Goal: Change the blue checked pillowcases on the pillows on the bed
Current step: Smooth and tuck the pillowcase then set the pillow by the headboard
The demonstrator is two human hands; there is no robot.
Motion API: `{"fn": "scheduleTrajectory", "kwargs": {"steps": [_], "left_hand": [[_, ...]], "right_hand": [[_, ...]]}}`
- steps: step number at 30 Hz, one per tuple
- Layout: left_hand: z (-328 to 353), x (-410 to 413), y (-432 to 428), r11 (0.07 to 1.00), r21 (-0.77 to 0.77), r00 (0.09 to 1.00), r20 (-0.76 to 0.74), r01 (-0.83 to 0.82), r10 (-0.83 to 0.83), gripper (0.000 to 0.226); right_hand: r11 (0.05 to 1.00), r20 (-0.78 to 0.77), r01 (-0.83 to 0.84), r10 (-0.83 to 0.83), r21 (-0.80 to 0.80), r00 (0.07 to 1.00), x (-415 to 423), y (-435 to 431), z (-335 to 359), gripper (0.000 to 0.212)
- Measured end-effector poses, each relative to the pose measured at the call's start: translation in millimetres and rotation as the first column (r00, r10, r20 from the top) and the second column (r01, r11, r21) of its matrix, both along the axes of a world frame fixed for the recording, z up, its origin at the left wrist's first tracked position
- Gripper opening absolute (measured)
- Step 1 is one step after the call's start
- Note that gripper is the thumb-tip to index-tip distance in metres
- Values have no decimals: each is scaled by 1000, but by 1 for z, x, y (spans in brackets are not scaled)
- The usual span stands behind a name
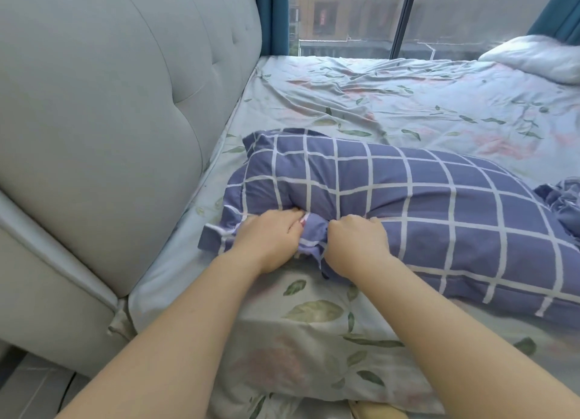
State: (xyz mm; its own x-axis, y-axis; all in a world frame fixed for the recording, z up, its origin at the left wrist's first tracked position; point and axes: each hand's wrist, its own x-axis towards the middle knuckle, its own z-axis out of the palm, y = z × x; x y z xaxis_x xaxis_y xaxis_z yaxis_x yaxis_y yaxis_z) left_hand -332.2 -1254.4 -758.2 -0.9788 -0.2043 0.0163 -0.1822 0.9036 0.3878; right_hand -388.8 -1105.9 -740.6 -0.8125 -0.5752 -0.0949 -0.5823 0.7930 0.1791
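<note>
In the head view, the pillow (408, 205) in its blue checked pillowcase (470, 230) lay on the floral bed sheet (408, 98), just beside the padded headboard (125, 120). Its long axis ran from the headboard out to the right, with one short end towards the headboard. The left hand (270, 240) and the right hand (357, 243) were side by side at the near edge, their fingers (290, 219) curled tightly on a bunch of the pillowcase.

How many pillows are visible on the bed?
2. One in the blue checked pillowcase beside the headboard, gripped by the left hand and right hand; one white pillow at the far right by the window. More may lie off-frame.
</note>
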Motion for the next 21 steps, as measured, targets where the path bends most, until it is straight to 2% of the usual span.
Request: {"fn": "scheduleTrajectory", "kwargs": {"steps": [3,6,8,12,16,18,21], "left_hand": [[5,-17,3,995,-79,986,-156,-64,52,40],[15,-31,7,986,-113,975,-200,-122,98,43],[21,-38,6,984,-108,971,-208,-138,114,44],[14,-44,-5,977,-101,979,-97,-189,180,42],[5,-39,-4,973,-78,976,-3,-217,217,30],[7,-34,1,974,-48,974,50,-220,222,34],[9,-26,3,982,-116,980,112,-149,162,42]], "right_hand": [[997,38,22,-19,-79,999,-20,-1,-5,31],[965,111,68,-40,-254,993,-43,8,-13,37],[936,87,50,-21,-348,996,-48,11,-15,42],[918,37,-5,22,-397,999,-45,11,-16,45],[947,55,-48,69,-317,996,-40,10,-18,39],[958,90,-65,94,-281,992,-37,13,-15,38],[956,132,-78,119,-283,984,-36,22,-9,33]]}}
